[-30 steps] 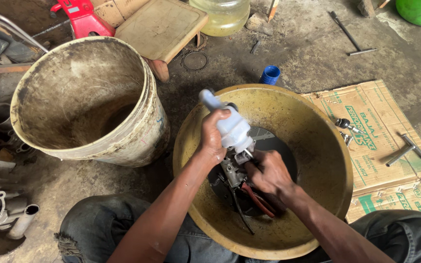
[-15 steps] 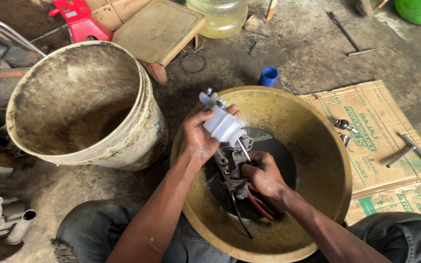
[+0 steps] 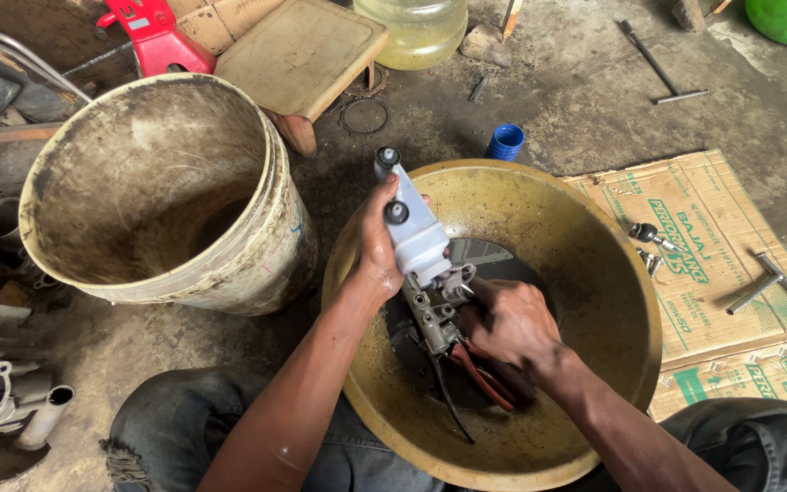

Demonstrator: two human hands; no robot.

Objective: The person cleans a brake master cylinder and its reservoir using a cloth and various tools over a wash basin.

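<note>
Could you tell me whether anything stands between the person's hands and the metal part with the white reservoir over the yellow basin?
Nothing visible does: the left hand grips the white reservoir, and the right hand touches the metal part above the yellow basin.

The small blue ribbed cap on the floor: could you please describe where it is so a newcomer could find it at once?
Start at the big yellow basin over which the hands work. Just beyond its far rim, on the bare concrete floor, stands the small blue ribbed plastic cap. It is the only blue thing there; the nearby pale wooden stool and clear yellowish jug are far bigger.
</note>
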